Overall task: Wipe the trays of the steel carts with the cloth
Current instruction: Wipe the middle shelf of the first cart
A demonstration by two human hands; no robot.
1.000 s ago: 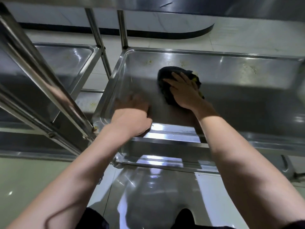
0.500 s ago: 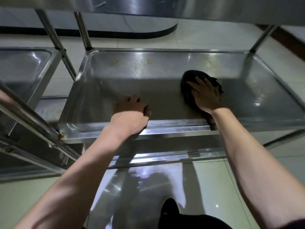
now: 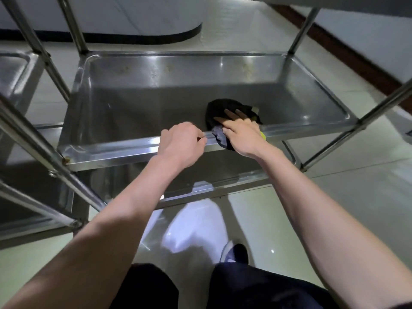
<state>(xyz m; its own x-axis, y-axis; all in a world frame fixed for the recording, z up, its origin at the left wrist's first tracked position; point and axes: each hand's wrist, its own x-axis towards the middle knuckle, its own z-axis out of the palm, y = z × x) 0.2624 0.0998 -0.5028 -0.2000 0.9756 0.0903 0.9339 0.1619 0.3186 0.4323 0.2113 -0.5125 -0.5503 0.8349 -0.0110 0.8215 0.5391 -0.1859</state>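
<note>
Dark crumpled cloth (image 3: 225,112) with a yellow-green edge lies at the near side of a shallow rectangular stainless-steel tray (image 3: 156,101), draped over the tray's front rim so that a fold hangs down outside; the right hand (image 3: 242,134) presses on it with straight, spread fingers, palm down, holding the cloth flat against the rim and the tray floor; just beside it, the left hand (image 3: 180,144) grips the same front rim, fingers curled over the steel edge; faint yellowish stains dot the tray's far wall; the tray is the middle shelf of a steel cart with round upright posts (image 3: 299,30); a second steel cart (image 3: 13,70) stands to the left; glossy pale floor tiles (image 3: 334,197) lie below, with a dark shoe (image 3: 236,253) near the bottom.
</note>
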